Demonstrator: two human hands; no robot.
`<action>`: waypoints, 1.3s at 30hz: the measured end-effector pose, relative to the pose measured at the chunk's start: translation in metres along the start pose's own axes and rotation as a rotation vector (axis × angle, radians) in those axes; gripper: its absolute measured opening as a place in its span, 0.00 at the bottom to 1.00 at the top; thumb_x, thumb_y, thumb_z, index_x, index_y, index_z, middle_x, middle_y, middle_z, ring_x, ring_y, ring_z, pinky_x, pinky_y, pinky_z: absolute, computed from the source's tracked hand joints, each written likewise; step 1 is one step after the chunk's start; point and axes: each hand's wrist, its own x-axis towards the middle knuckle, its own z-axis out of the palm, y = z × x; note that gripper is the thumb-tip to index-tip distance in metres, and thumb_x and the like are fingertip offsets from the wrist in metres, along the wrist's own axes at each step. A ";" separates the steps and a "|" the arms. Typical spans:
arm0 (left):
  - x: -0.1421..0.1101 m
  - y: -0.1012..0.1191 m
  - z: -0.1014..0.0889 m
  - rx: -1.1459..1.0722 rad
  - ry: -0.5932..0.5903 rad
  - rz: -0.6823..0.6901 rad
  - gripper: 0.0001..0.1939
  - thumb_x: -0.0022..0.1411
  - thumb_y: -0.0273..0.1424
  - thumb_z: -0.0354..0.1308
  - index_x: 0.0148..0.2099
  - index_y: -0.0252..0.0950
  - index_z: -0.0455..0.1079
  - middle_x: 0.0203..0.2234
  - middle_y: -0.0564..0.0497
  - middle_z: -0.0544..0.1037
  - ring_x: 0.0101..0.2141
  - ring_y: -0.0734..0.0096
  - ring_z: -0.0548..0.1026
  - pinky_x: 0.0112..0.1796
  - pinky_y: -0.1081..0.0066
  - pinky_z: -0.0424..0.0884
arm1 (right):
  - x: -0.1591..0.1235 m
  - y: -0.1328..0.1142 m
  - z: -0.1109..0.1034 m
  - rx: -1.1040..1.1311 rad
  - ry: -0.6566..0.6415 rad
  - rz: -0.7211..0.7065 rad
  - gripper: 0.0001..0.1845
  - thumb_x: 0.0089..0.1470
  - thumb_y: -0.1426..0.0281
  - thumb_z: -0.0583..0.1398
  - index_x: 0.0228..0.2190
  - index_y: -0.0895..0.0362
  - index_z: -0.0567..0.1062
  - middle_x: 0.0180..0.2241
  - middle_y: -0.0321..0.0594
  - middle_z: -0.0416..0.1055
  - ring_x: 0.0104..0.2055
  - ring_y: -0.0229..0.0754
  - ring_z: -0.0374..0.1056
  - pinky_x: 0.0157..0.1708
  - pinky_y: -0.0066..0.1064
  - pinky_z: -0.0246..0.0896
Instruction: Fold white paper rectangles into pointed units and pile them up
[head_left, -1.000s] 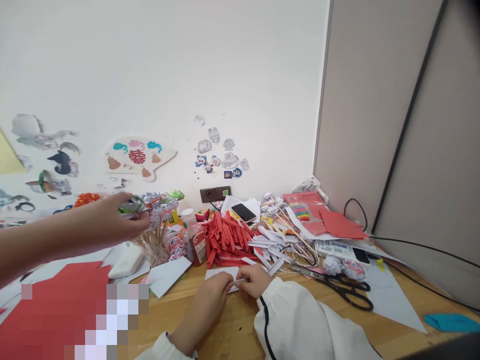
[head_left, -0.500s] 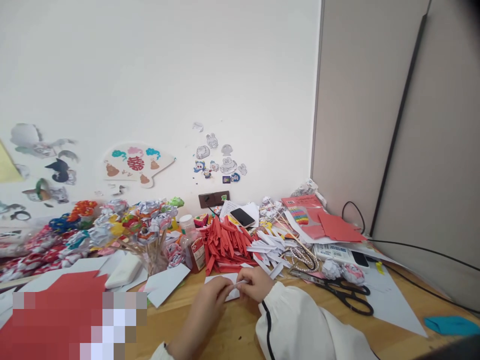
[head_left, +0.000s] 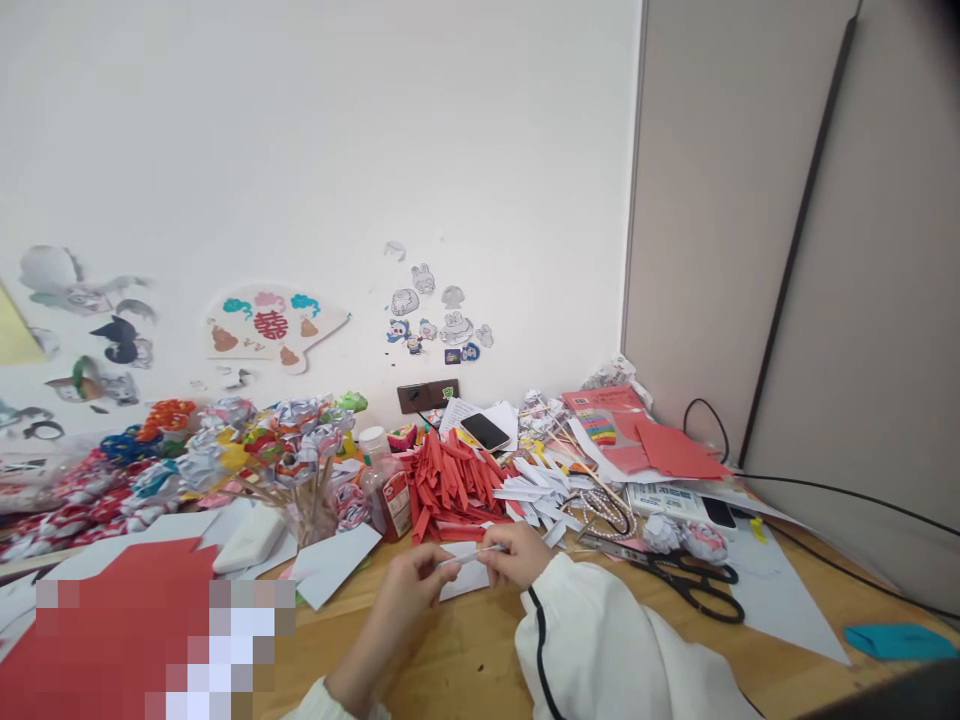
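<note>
Between my two hands a narrow folded strip of white paper (head_left: pixel 471 556) is held out roughly level. My left hand (head_left: pixel 414 580) pinches its left end between thumb and fingers. Its other end is in the pinched fingers of my right hand (head_left: pixel 519 556). Under the strip, a flat white sheet (head_left: pixel 465 580) lies on the wooden table, partly hidden by my hands. Just beyond sit a heap of folded red paper strips (head_left: pixel 454 485) and a heap of folded white paper strips (head_left: pixel 541 488).
Black-handled scissors (head_left: pixel 694 582) lie to the right, near crumpled paper balls (head_left: pixel 664 534) and a teal piece (head_left: pixel 896 641). A phone (head_left: pixel 485 432) rests behind the red heap. Paper flowers on sticks (head_left: pixel 300 440), a bottle (head_left: pixel 373 490) and red paper (head_left: pixel 142 570) are on the left.
My left hand has moved slightly left and up, away from the right one, so more of the white strip shows between them. My right hand has shifted a little up and right.
</note>
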 end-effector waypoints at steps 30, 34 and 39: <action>-0.004 0.002 0.004 0.000 -0.061 0.084 0.19 0.51 0.43 0.45 0.17 0.35 0.56 0.10 0.60 0.59 0.16 0.78 0.58 0.20 0.77 0.53 | 0.004 0.005 -0.011 0.215 0.016 0.055 0.25 0.42 0.50 0.50 0.15 0.60 0.62 0.08 0.27 0.51 0.10 0.27 0.45 0.11 0.21 0.38; -0.006 0.006 0.005 -0.059 -0.106 0.070 0.20 0.51 0.44 0.45 0.17 0.35 0.57 0.10 0.59 0.59 0.14 0.79 0.57 0.18 0.78 0.54 | 0.005 0.006 -0.010 0.297 -0.017 0.076 0.23 0.40 0.51 0.53 0.15 0.59 0.60 0.09 0.27 0.53 0.11 0.27 0.45 0.11 0.21 0.38; -0.008 0.009 0.004 -0.066 -0.091 0.092 0.18 0.52 0.42 0.46 0.23 0.33 0.66 0.11 0.57 0.63 0.15 0.78 0.60 0.18 0.78 0.56 | 0.003 0.006 -0.007 0.201 0.025 0.059 0.21 0.40 0.53 0.55 0.17 0.60 0.63 0.12 0.28 0.56 0.13 0.27 0.48 0.14 0.21 0.42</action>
